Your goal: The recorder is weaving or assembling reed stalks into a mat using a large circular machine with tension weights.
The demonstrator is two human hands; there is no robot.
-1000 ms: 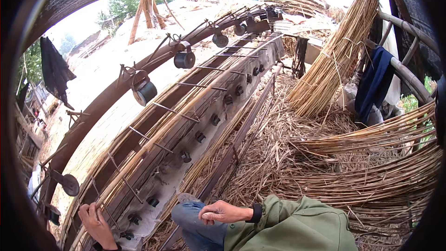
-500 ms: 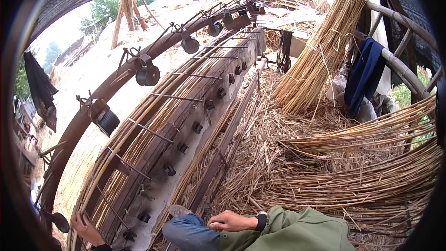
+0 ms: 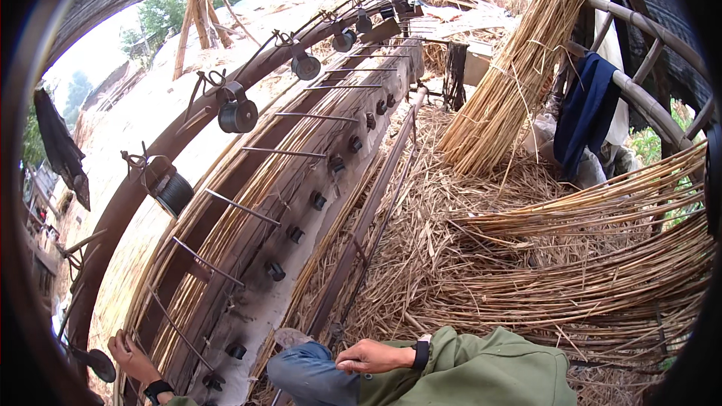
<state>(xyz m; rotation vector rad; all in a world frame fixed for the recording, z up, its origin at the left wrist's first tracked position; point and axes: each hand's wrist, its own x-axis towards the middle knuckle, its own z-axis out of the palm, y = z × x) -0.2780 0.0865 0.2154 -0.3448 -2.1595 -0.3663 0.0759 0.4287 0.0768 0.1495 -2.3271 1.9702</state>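
Observation:
My left hand (image 3: 131,359), with a dark band on its wrist, is at the near end of a long loom-like frame. Its fingers are apart and lie over the outer edge of the reed stalks (image 3: 192,286), seemingly gripping none. The stalks run lengthwise along the wooden beam (image 3: 241,274), beneath a row of metal rods (image 3: 242,210) that cross above them. On my bent knee (image 3: 312,374) rests my right hand (image 3: 376,357), its fingers curled in and holding nothing visible. A dark watch circles that wrist below a green sleeve.
Wire spools (image 3: 238,114) hang from a curved rusty pipe (image 3: 113,237) on the left. A metal bar (image 3: 361,237) runs beside the frame. Right of it lie loose straw (image 3: 421,240) and piled reeds (image 3: 587,293); a tall reed bundle (image 3: 519,68) leans behind, near a dark blue cloth (image 3: 587,116).
Reeds that lay across the tops of the metal rods have dropped below them. My left hand has loosened and shifted slightly up and left. The right hand stays on my knee.

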